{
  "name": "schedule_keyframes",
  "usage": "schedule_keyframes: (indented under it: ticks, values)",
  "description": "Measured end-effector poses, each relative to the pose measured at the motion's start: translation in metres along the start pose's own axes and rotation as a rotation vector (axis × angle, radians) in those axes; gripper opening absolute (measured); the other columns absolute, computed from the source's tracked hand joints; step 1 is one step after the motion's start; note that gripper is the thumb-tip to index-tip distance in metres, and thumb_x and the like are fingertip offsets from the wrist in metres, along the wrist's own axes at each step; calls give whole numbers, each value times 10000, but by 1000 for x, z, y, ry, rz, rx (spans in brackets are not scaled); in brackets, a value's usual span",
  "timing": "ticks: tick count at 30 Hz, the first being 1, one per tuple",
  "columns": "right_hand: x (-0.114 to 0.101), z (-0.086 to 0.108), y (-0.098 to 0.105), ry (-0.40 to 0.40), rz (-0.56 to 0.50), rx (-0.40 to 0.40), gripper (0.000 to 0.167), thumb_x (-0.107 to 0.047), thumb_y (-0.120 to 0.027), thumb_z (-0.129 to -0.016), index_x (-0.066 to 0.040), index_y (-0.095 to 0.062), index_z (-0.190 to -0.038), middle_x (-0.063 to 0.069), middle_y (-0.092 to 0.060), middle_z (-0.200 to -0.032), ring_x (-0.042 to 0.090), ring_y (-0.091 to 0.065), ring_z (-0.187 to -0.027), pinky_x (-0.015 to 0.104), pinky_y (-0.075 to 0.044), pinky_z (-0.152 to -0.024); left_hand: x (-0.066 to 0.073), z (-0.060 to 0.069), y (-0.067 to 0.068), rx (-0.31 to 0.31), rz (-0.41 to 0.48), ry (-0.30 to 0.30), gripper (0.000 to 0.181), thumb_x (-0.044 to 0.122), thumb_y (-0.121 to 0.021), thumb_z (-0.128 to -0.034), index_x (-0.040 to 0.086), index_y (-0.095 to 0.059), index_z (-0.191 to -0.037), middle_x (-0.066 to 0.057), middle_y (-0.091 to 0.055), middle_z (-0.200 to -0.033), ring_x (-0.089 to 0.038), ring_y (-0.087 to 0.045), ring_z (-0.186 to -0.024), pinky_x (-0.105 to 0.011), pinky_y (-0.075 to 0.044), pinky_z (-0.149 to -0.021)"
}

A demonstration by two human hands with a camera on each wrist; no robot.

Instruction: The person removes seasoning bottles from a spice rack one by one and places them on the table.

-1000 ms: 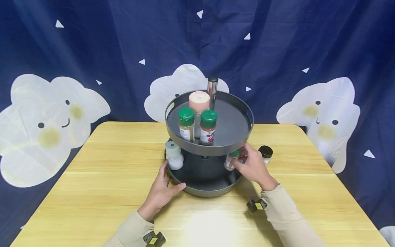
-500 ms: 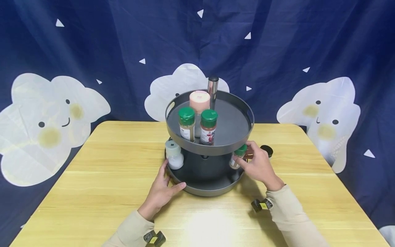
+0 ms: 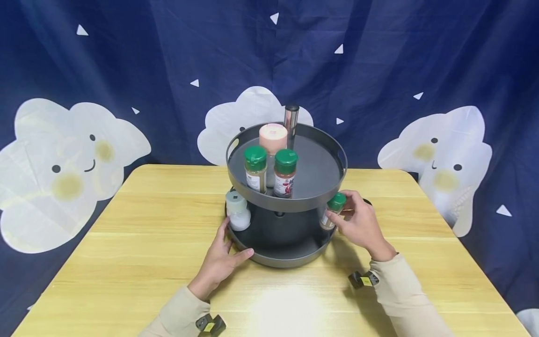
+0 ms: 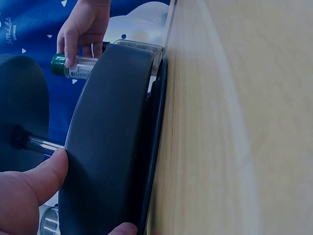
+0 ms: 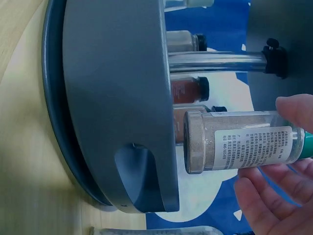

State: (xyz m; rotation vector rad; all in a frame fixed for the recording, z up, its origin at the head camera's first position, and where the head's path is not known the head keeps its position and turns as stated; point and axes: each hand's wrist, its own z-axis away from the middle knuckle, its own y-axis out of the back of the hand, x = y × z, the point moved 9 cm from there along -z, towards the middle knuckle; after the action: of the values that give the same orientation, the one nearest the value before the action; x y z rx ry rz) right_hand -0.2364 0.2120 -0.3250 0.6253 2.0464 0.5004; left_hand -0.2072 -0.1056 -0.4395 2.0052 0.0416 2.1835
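Observation:
My right hand (image 3: 360, 222) holds a spice jar with a green lid (image 3: 337, 202) at the right edge of the lower tier (image 3: 278, 263) of a dark two-tier turntable rack. In the right wrist view, thumb and fingers pinch this labelled spice jar (image 5: 244, 142) of brownish powder, its base over the rim. My left hand (image 3: 216, 267) rests on the lower tier's front-left rim, thumb and fingers spread. Close to its fingertips stands a white jar (image 3: 239, 213) on that tier. The upper tier (image 3: 316, 159) bears two green-lidded spice jars (image 3: 285, 173) and a pink-lidded container (image 3: 273, 138).
Several dark-lidded jars (image 5: 188, 90) stand further back on the lower tier, seen in the right wrist view. A black-lidded jar (image 3: 368, 202) stands on the table right of the rack, mostly behind my right hand. A patterned blue curtain (image 3: 168, 47) hangs behind the wooden table (image 3: 126, 243).
My right hand has moved to the right with the green-lidded spice jar, out from under the upper tier to the lower tier's rim. The left hand has stayed in place.

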Motion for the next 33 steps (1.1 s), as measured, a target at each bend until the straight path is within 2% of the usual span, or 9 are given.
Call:
schedule_keyframes:
  ticks: [9,14,21,29,33]
  values:
    - [1,1,10,17,2,37,495,15,-807,-734,49,-537,-1148,105,-662,-854,169,-631,-753,273,-581,-673,1,-1,1,-3,7,-7,1097,109,-825,-777,138,-60,-1563,-163,0,-1605,-480,-166,-1398,-463,-409,-1023]
    - [0,3,15,18,28,53,484,3,-804,-742,49,-539,-1144,114,-660,-843,155,-626,-730,252,-573,-647,1,-1,1,-1,9,-10,1097,105,-825,-776,129,-60,-1562,-161,-2,-1605,-474,-165,-1400,-460,-405,-1028]
    - [2,7,21,23,39,66,476,-3,-807,-743,43,-544,-1138,108,-660,-837,90,-604,-712,97,-497,-629,1,-1,1,2,8,-11,1095,107,-827,-773,122,-66,-1561,-168,-8,-1604,-470,-161,-1403,-466,-377,-1051]
    - [11,14,25,-22,36,60,466,-10,-811,-740,37,-540,-1117,110,-662,-845,62,-595,-719,100,-496,-626,1,0,0,2,7,-8,1091,105,-827,-773,107,-70,-1559,-167,-11,-1605,-465,-154,-1407,-478,-340,-1078]
    - [14,16,27,-34,56,64,469,-20,-815,-738,36,-538,-1113,109,-661,-845,76,-595,-710,112,-501,-621,2,1,0,0,8,-9,1091,102,-825,-774,105,-67,-1558,-171,-8,-1604,-479,-153,-1401,-478,-363,-1059]
